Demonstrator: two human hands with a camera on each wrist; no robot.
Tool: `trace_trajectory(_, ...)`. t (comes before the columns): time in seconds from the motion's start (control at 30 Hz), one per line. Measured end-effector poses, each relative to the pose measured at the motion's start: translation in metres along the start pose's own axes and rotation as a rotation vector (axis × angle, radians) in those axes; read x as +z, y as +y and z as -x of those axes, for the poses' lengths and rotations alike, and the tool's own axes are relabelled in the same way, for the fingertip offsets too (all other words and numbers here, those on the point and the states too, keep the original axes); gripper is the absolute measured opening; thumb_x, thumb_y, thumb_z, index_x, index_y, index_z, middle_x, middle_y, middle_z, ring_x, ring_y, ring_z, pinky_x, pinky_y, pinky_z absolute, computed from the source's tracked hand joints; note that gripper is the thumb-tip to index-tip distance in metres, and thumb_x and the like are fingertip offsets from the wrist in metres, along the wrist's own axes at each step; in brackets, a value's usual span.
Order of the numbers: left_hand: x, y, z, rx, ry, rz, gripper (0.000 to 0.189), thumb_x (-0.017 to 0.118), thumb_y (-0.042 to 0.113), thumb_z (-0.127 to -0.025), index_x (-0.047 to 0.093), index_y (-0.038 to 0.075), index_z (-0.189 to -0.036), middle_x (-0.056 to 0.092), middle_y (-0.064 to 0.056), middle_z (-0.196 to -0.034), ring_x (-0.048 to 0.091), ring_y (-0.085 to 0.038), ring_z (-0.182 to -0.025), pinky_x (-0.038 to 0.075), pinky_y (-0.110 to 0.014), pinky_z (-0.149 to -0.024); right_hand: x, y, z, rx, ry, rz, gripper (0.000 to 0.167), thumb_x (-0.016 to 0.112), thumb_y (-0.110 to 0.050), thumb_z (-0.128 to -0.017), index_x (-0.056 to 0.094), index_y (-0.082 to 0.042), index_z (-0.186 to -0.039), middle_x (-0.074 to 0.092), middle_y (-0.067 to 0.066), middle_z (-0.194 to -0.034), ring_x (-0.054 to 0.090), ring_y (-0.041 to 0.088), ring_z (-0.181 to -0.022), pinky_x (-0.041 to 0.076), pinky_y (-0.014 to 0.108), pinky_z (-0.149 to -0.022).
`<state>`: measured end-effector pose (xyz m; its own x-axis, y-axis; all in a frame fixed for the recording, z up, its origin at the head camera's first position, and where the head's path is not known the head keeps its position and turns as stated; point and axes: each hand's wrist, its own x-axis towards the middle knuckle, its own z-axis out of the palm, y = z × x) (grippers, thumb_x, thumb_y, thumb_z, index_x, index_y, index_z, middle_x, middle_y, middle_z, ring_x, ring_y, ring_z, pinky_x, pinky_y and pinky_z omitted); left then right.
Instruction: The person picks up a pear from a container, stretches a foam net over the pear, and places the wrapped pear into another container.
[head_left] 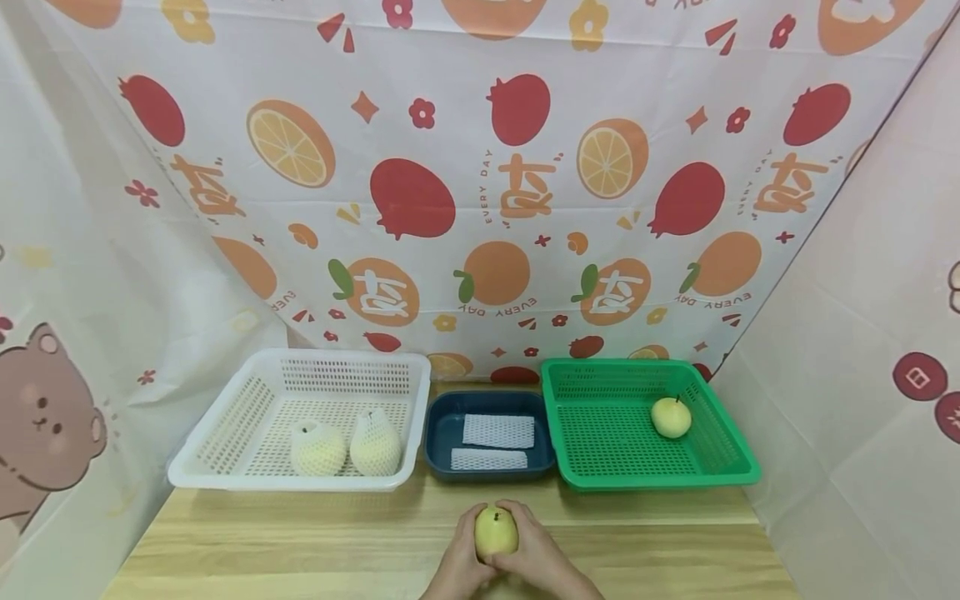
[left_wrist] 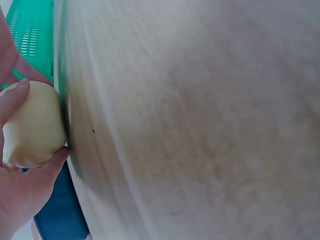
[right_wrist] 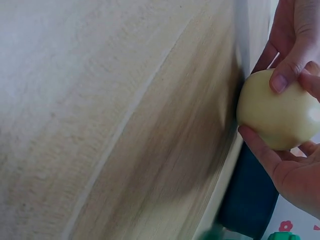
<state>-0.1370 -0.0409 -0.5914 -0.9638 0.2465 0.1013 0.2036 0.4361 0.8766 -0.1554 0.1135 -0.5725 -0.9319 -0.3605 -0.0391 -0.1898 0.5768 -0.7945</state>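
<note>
Both hands hold one bare pale-yellow pear [head_left: 496, 532] just above the front of the wooden table. My left hand [head_left: 461, 557] grips its left side, while my right hand [head_left: 534, 557] curls round the right side. The short stem points up and away in the head view. In the left wrist view the pear [left_wrist: 37, 125] sits between thumbs and fingers. The right wrist view also shows the pear [right_wrist: 277, 110], smooth and without a net. Beyond the hands, a dark blue tray [head_left: 491, 477] contains two flat white foam nets [head_left: 498, 431].
At the left, a white basket [head_left: 300, 482] has two pears [head_left: 318, 450] in foam nets. A green basket [head_left: 660, 481] at the right holds one bare pear [head_left: 671, 417]. Behind them hangs a fruit-print curtain [head_left: 465, 333]. The wooden table [head_left: 300, 542] extends in front.
</note>
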Motion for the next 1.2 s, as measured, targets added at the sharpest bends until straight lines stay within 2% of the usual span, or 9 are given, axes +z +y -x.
trace_trajectory(0.23,-0.001,-0.004,0.001,-0.014,0.025,-0.007,0.083,0.08,-0.004,-0.06,0.032,-0.007,-0.128,0.041,-0.027,-0.123,0.047,-0.043,-0.107,0.039,-0.056,-0.086,0.003,0.003,-0.003,-0.013,-0.016,-0.004,0.076,0.077,-0.036,-0.072,0.041,-0.005,-0.131,0.044,0.011,-0.127,0.048,0.026,-0.108,0.043,0.045,-0.084)
trace_trajectory(0.4,-0.002,-0.005,0.0,-0.037,0.037,-0.005,0.084,0.079,-0.006,-0.06,0.031,-0.007,-0.13,0.04,-0.028,-0.125,0.046,-0.045,-0.108,0.038,-0.058,-0.086,0.006,0.007,-0.007,-0.024,-0.007,-0.011,0.08,0.078,-0.033,-0.071,0.039,-0.003,-0.133,0.044,0.013,-0.128,0.048,0.029,-0.11,0.042,0.048,-0.084)
trace_trajectory(0.63,-0.002,-0.006,-0.003,0.001,0.085,-0.013,0.086,0.078,-0.005,-0.06,0.03,-0.009,-0.131,0.039,-0.029,-0.127,0.043,-0.043,-0.112,0.036,-0.056,-0.09,0.009,0.009,-0.014,-0.021,0.014,-0.046,0.079,0.079,-0.031,-0.069,0.039,-0.002,-0.132,0.046,0.014,-0.125,0.047,0.03,-0.11,0.04,0.049,-0.087)
trace_trajectory(0.93,-0.002,-0.008,-0.004,-0.014,0.121,-0.026,0.085,0.079,-0.001,-0.062,0.029,-0.011,-0.131,0.04,-0.031,-0.126,0.045,-0.043,-0.111,0.037,-0.055,-0.089,0.013,0.008,-0.018,-0.019,0.039,-0.079,0.08,0.08,-0.028,-0.069,0.039,-0.003,-0.132,0.045,0.014,-0.125,0.046,0.032,-0.11,0.039,0.051,-0.087)
trace_trajectory(1.03,-0.002,-0.008,-0.003,-0.028,0.126,-0.009,0.085,0.078,-0.002,-0.063,0.028,-0.012,-0.131,0.04,-0.032,-0.126,0.043,-0.044,-0.112,0.037,-0.056,-0.089,0.013,0.008,-0.017,-0.022,0.045,-0.08,0.08,0.08,-0.027,-0.069,0.039,-0.002,-0.132,0.045,0.015,-0.126,0.046,0.032,-0.111,0.038,0.052,-0.088)
trace_trajectory(1.2,-0.003,-0.005,-0.001,-0.053,0.092,0.109,0.085,0.075,-0.002,-0.067,0.022,-0.013,-0.133,0.036,-0.036,-0.127,0.039,-0.046,-0.116,0.032,-0.057,-0.093,0.014,0.009,-0.016,-0.033,0.05,-0.079,0.081,0.08,-0.03,-0.07,0.037,-0.001,-0.133,0.043,0.017,-0.128,0.045,0.034,-0.112,0.038,0.053,-0.088)
